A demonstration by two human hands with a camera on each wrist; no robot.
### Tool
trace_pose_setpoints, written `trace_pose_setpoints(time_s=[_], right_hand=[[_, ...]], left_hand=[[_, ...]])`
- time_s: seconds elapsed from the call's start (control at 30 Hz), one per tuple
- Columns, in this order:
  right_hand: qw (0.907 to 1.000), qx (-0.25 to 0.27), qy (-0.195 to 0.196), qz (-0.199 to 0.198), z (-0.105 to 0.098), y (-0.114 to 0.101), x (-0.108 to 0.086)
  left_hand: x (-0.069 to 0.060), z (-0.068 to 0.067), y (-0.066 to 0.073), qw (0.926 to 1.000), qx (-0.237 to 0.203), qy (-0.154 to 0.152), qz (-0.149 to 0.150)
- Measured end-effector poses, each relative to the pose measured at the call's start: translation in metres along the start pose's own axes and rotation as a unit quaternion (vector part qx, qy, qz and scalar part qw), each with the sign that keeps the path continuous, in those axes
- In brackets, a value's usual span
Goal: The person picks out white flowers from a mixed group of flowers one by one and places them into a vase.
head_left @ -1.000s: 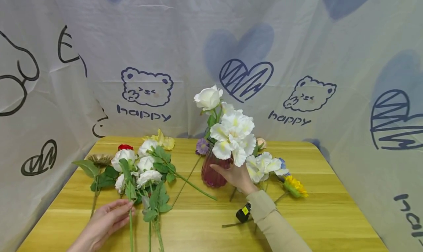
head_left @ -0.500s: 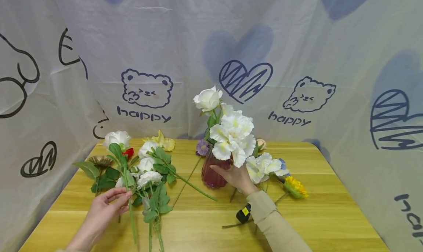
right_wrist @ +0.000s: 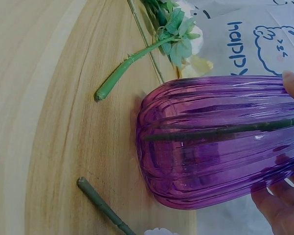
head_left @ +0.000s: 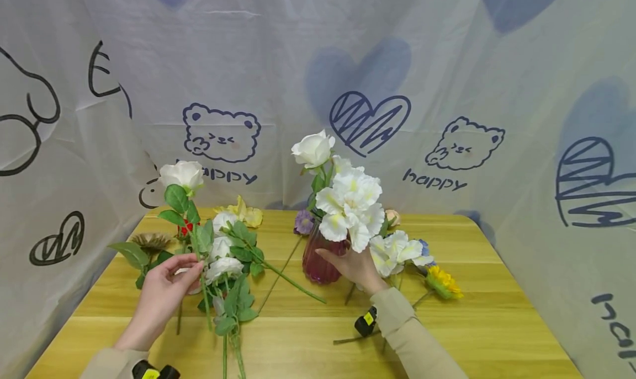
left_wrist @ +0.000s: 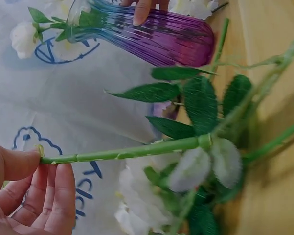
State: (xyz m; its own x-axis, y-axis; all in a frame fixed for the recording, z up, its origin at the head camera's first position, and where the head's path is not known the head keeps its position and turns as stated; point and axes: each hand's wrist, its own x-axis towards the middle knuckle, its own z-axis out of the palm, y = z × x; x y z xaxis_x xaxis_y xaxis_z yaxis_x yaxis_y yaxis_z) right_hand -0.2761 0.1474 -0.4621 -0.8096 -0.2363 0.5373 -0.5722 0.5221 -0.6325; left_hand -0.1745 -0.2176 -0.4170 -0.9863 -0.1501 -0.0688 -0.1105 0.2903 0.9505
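My left hand (head_left: 166, 291) pinches the green stem (left_wrist: 122, 152) of a white rose (head_left: 181, 175) between thumb and fingers. The rose stands upright above the table, its leaves below the bloom. My right hand (head_left: 359, 267) grips the side of a ribbed glass vase (head_left: 320, 260), purple-pink at the base and bluish towards the neck. Another white rose (head_left: 314, 149) and a ruffled white flower (head_left: 350, 199) rise from the vase. In the right wrist view a dark stem (right_wrist: 225, 130) shows through the glass. Petals hide part of the vase's neck and my right fingers.
Several white blooms (head_left: 224, 268) with leafy stems lie beside my left hand, near a red flower (head_left: 185, 228) and a brown one (head_left: 150, 241). Yellow petals (head_left: 244, 211) lie behind. A sunflower (head_left: 444, 281) and white flowers (head_left: 396, 252) are on the right. A printed cloth surrounds the table.
My left hand has lifted the white rose up from the pile at the left and moved slightly forward and right. My right hand and the vase have stayed in place.
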Motion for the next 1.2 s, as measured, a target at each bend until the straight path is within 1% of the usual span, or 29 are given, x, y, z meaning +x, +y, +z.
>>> trace_pose_setpoints(time_s=[0.17, 0.3, 0.47, 0.6, 0.7, 0.9, 1.07, 1.17, 1.2], right_hand=[[0.9999, 0.008, -0.004, 0.014, 0.0, 0.0, 0.0], [0.9997, 0.015, -0.007, 0.019, 0.001, 0.0, 0.0], [0.9997, 0.019, -0.006, 0.016, 0.0, 0.002, 0.0], [0.9996, 0.02, -0.008, 0.017, 0.0, 0.002, 0.0], [0.9996, 0.019, -0.009, 0.017, 0.0, 0.003, 0.0], [0.9997, 0.016, -0.009, 0.012, 0.001, 0.003, 0.0], [0.9998, 0.017, -0.004, -0.003, 0.0, 0.001, 0.001], [0.9998, 0.016, -0.001, -0.012, 0.0, 0.0, 0.001], [0.9998, 0.016, 0.001, -0.014, 0.0, 0.0, 0.001]], left_hand=[[0.003, 0.006, 0.019, 0.9973, 0.006, 0.01, 0.073], [0.008, 0.014, 0.035, 0.9939, -0.013, 0.004, 0.11], [0.014, 0.026, 0.053, 0.9895, -0.044, -0.011, 0.137], [0.019, 0.038, 0.067, 0.9874, -0.062, -0.019, 0.145], [0.022, 0.047, 0.078, 0.9857, -0.079, -0.021, 0.147], [0.029, 0.063, 0.099, 0.9797, -0.113, -0.013, 0.165], [0.037, 0.075, 0.118, 0.9718, -0.142, -0.002, 0.189], [0.042, 0.081, 0.129, 0.9641, -0.157, 0.01, 0.214], [0.044, 0.083, 0.133, 0.9605, -0.162, 0.016, 0.226]])
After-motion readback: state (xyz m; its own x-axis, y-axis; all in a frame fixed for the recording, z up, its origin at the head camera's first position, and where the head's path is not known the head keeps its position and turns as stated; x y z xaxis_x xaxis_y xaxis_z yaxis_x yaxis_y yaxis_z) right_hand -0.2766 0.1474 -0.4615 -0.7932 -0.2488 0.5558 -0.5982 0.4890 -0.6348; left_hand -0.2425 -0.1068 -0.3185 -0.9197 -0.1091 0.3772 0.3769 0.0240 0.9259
